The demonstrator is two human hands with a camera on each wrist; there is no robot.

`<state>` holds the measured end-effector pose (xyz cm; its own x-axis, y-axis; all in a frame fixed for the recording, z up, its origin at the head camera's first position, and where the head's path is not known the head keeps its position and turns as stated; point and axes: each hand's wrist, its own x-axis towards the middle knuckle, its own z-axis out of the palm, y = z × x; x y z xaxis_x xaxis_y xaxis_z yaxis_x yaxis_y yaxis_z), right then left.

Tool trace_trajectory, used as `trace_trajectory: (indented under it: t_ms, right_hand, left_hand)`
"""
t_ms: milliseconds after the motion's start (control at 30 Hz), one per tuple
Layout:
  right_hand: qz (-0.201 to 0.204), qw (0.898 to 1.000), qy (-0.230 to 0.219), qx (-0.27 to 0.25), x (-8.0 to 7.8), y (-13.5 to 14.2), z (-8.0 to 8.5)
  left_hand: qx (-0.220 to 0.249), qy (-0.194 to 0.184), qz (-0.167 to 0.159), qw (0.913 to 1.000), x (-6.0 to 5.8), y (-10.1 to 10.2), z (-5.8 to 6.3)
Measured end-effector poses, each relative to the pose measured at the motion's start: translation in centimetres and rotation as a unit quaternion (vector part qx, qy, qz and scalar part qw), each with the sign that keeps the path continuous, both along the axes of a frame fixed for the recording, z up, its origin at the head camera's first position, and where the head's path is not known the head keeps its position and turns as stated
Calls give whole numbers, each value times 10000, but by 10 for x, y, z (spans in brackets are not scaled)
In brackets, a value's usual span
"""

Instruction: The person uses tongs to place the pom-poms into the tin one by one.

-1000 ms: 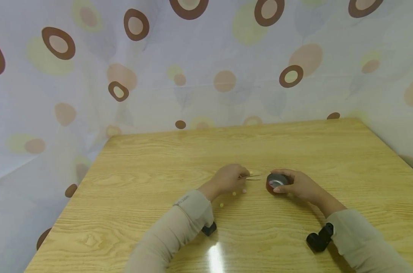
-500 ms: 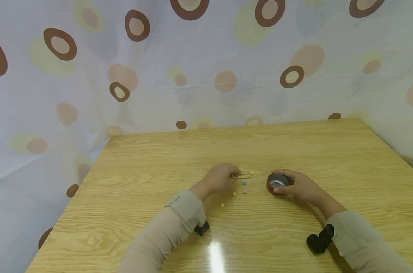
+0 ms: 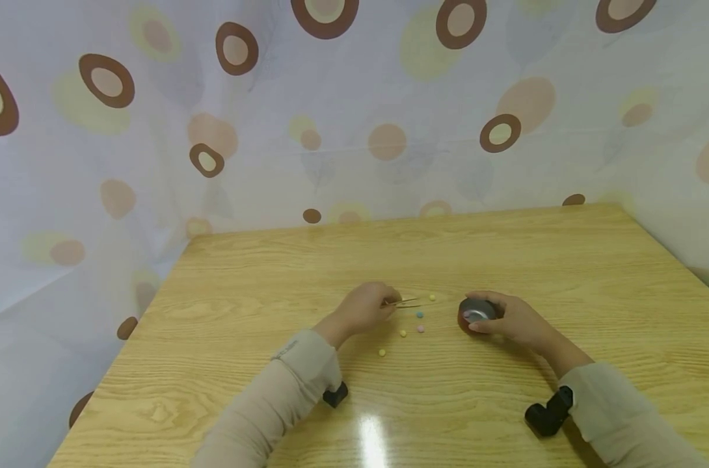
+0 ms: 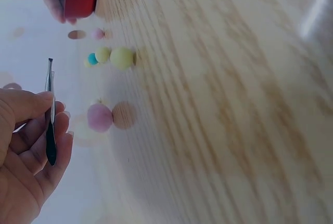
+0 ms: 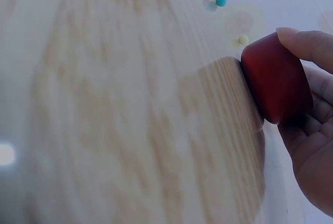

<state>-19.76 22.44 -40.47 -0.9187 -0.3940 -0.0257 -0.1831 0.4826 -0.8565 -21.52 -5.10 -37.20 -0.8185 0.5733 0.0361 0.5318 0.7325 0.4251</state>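
Observation:
My left hand [image 3: 366, 305] pinches slim tweezers [image 4: 51, 109] between thumb and fingers, dark at the handle end. Their tips are spread in the head view, with nothing between them, pointing right over the table. Just beyond lie small balls: a blue ball [image 3: 419, 314], a pink ball [image 3: 421, 329] and several yellow ones, such as the yellow ball [image 3: 403, 333]. A larger-looking pink ball [image 4: 100, 117] shows close to this hand in the left wrist view. My right hand [image 3: 518, 320] holds a small red bowl [image 5: 276, 78] by its side; a pink ball [image 3: 467, 314] shows inside its metallic interior.
The wooden table [image 3: 261, 279] runs back to a patterned curtain [image 3: 343, 97]. Black wrist devices, such as the black camera [image 3: 548, 415] under the right sleeve, sit low over the table near each forearm.
My left hand has drawn left with the tweezers, away from the bowl, and the blue ball has come into view. The right hand and bowl have stayed in place.

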Motion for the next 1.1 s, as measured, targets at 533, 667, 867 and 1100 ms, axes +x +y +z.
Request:
trace_trajectory:
  t_ms: [533, 667, 867, 1100]
  right_hand:
    - [-76, 9998, -165, -63, -2, 0, -3]
    - [-75, 9998, -183, -13, -2, 0, -3]
    - [-50, 9998, -212, -11, -2, 0, -1]
    - [-37, 9998, -167, 61, -2, 1, 0]
  left_hand:
    - [126, -64, 133, 9998, 1, -20, -3]
    - [116, -122, 194, 9997, 2, -25, -4]
    - [88, -213, 241, 9994, 2, -29, -7]
    - [19, -280, 234, 9993, 3, -32, -8]
